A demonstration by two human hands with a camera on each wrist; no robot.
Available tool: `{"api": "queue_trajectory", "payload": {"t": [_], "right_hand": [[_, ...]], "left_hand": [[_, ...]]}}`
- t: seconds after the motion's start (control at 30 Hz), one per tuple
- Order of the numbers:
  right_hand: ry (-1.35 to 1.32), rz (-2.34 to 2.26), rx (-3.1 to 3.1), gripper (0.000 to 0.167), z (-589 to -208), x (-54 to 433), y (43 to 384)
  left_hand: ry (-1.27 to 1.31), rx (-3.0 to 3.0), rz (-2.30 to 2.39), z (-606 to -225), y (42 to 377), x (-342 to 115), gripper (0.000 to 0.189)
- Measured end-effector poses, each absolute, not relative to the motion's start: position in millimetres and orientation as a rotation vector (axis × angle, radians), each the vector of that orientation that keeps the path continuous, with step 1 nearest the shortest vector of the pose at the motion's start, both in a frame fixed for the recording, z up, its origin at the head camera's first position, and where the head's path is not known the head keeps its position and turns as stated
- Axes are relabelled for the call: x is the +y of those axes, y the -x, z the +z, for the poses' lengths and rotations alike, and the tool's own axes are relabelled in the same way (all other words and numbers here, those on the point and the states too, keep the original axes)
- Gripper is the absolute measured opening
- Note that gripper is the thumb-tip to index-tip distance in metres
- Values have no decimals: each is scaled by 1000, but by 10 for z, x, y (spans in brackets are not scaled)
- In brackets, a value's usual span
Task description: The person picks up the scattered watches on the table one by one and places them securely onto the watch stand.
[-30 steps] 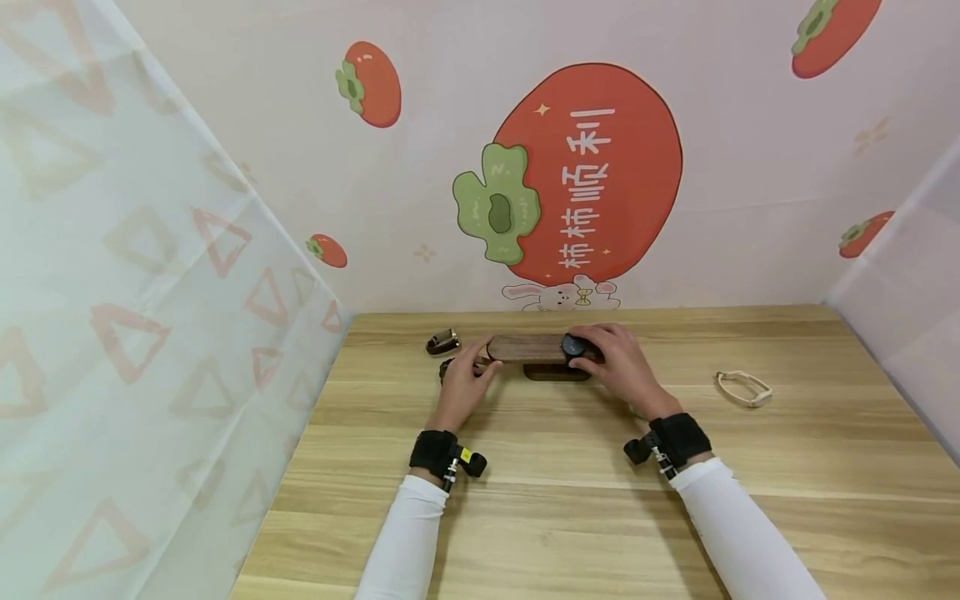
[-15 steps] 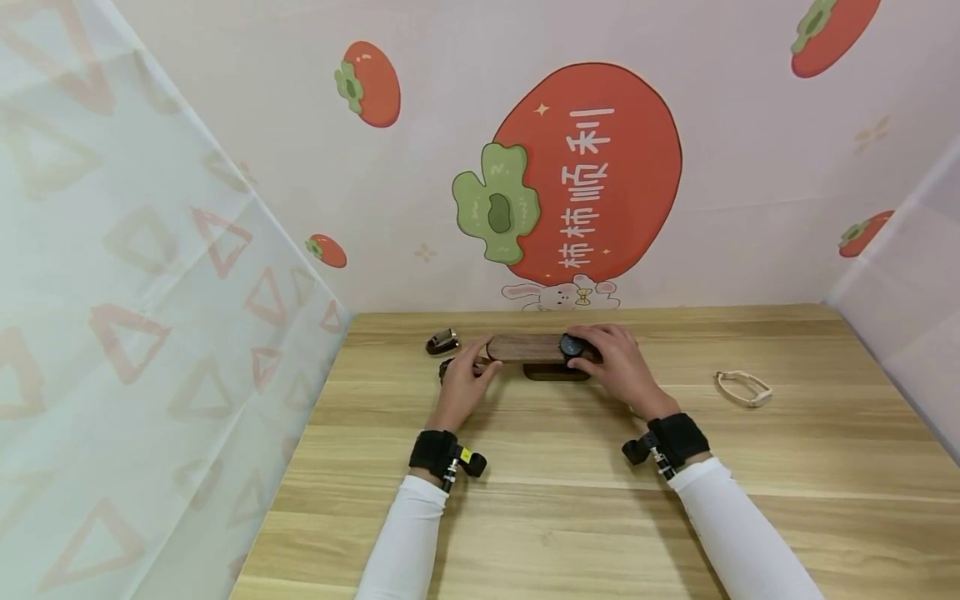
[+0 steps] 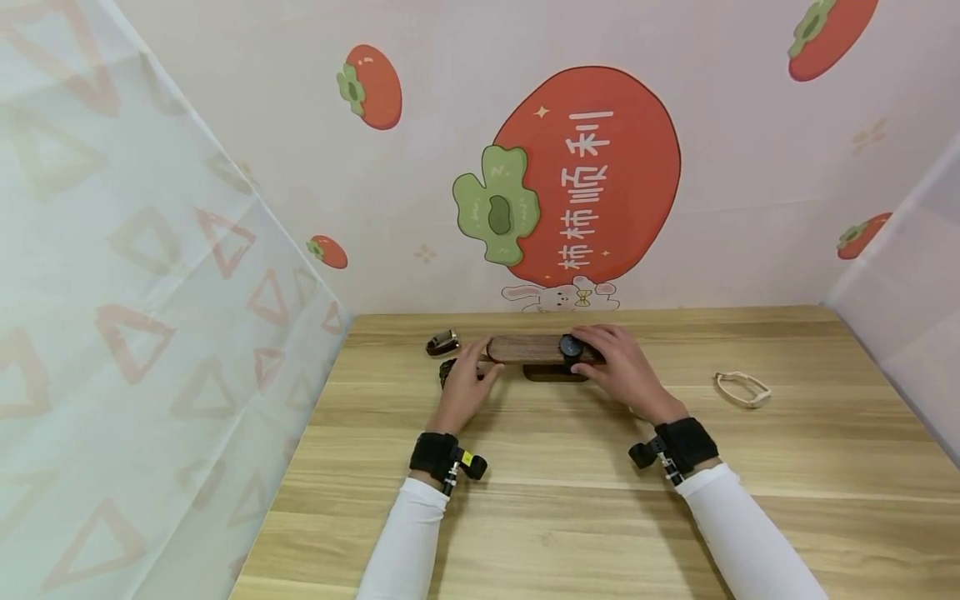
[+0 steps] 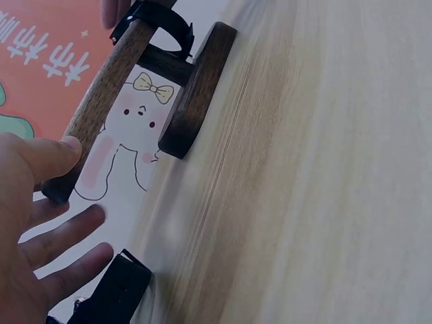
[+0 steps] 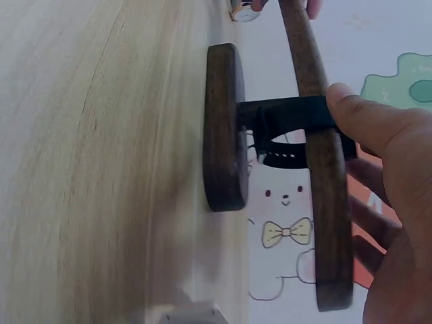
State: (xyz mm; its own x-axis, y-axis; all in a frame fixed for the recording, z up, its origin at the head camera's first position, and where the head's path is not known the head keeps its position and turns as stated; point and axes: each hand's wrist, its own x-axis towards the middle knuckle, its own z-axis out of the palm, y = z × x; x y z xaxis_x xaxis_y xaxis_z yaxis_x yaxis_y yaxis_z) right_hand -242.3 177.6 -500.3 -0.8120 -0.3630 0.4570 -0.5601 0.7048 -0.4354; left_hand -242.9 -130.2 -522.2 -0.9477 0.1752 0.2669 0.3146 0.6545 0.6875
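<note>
A dark wooden watch stand [image 3: 525, 348] stands near the back of the table, its long top bar raised above a short base [image 5: 226, 128]. A black wristwatch [image 3: 570, 346] encircles the bar right of the middle, its strap [image 5: 290, 116] hanging in a loop beneath. My right hand [image 3: 618, 362] holds the watch, the thumb pressing the strap against the bar and the other fingers behind. My left hand [image 3: 467, 379] pinches the bar's left end between thumb and forefinger, its other fingers [image 4: 67, 239] spread below.
Two more watches lie left of the stand: one with a rectangular face [image 3: 442, 342], and a dark one [image 3: 447, 371] partly behind my left hand. A cream-coloured wristband [image 3: 742, 389] lies to the right on the wooden table [image 3: 555, 517]. A printed wall covering [image 3: 712, 250] rises behind.
The watch has shifted very slightly left along the bar. My right wrist has moved a little to the right and its thumb sits lower by the watch. My left hand keeps its place.
</note>
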Motion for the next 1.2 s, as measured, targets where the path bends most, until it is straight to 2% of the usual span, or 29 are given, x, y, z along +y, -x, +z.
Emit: {"api": "queue_trajectory", "payload": {"t": [0.17, 0.5, 0.83, 1.2], "right_hand": [[-729, 806, -2571, 60, -4941, 1884, 2304], [-679, 825, -2561, 53, -4876, 2091, 2041], [-581, 885, -2776, 40, -4953, 2277, 1799], [-581, 808, -2830, 36, -5093, 2413, 1692]], "left_hand": [[387, -2672, -1116, -5191, 2382, -1286, 61], [520, -2414, -1040, -5180, 2247, -1266, 45], [563, -2394, -1212, -5220, 2085, -1113, 33], [601, -2422, -1219, -5301, 1954, -923, 26]]}}
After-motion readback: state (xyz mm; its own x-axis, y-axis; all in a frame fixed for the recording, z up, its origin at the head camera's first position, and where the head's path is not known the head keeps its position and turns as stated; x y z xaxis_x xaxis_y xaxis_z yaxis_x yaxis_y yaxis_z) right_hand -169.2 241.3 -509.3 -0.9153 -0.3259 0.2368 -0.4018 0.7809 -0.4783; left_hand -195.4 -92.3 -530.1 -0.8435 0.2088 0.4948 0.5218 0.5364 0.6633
